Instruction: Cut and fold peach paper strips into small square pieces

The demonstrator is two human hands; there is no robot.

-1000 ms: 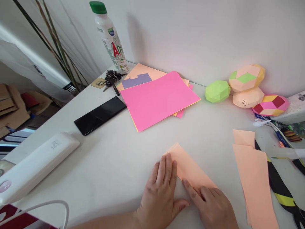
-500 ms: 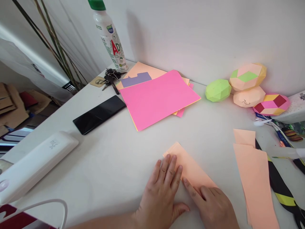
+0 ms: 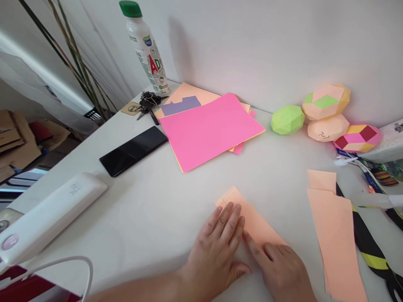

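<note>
A folded strip of peach paper (image 3: 255,220) lies slantwise on the table under both hands. My left hand (image 3: 217,245) rests flat on its upper left part, fingers stretched out together and thumb apart. Lower down, my right hand (image 3: 281,268) is at the paper's near edge. One finger of it reaches along that edge, while the others are curled on the strip, covering its lower end. Whether the right thumb is beneath the paper is hidden.
Pink sheets (image 3: 214,130), a black phone (image 3: 134,151), keys (image 3: 147,102) and a bottle (image 3: 151,58) lie or stand farther back. Left is a white device (image 3: 56,218). Right are peach strips (image 3: 333,230), black-yellow scissors (image 3: 368,239) and faceted paper shapes (image 3: 327,102).
My left hand has slid slightly to the right along the paper, uncovering a little more of its upper left end. The right hand has hardly moved. The view has shifted a little.
</note>
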